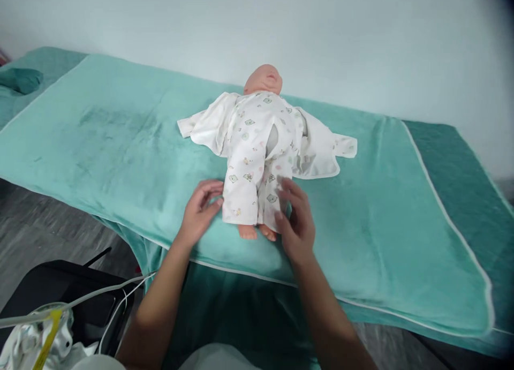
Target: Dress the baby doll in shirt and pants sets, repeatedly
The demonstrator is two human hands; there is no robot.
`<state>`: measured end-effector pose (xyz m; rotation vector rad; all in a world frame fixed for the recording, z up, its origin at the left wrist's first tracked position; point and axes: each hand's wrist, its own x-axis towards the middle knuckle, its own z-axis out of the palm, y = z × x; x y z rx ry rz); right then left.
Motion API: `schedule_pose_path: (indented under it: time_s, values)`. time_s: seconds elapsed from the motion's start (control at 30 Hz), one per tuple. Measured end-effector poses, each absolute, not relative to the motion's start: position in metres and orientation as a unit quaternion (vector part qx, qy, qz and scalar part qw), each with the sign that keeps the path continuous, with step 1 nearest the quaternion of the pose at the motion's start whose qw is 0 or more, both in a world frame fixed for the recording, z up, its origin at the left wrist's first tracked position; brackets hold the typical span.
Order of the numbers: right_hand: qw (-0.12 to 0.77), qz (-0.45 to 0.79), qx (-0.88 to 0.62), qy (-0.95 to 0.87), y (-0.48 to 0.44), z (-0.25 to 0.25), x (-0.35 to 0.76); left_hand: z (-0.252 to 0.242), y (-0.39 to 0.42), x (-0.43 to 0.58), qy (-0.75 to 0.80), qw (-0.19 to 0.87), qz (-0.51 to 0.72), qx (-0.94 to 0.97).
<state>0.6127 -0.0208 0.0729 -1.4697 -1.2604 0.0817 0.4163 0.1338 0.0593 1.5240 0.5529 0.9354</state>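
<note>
A baby doll (264, 81) lies on its back, its head toward the wall and its bare feet (248, 232) toward me. White printed trousers (244, 161) cover its legs and reach up over the front of its body. Beneath the doll a matching white jacket (321, 145) is spread wide, both sleeves stretched outward. My left hand (201, 209) rests at the outer edge of one trouser leg, fingers curved with the thumb apart. At the other leg's edge is my right hand (297, 217), slightly blurred, fingers and thumb apart. Neither hand shows a grip on the cloth.
The bed (120, 129) wears a teal cover with white piping and stands against a pale wall (341, 48). At lower left are a black chair (64, 284), a cable (108, 288) with a yellow tag, and a bundle of white printed fabric (24, 343).
</note>
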Motion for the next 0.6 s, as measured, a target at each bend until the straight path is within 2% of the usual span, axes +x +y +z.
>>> schedule_pose_path:
  time_s: [0.2, 0.33, 0.6]
  values:
    - [0.490, -0.044, -0.655, -0.573, -0.052, 0.052, 0.556, 0.053, 0.097, 0.398, 0.202, 0.433, 0.373, 0.796]
    - [0.464, -0.114, -0.699, -0.533, -0.041, 0.046, 0.542, 0.051, 0.093, 0.409, 0.216, 0.385, 0.387, 0.809]
    - [0.458, -0.118, -0.735, -0.486, -0.021, 0.053, 0.541, 0.054, 0.092, 0.402, 0.228, 0.465, 0.368, 0.772]
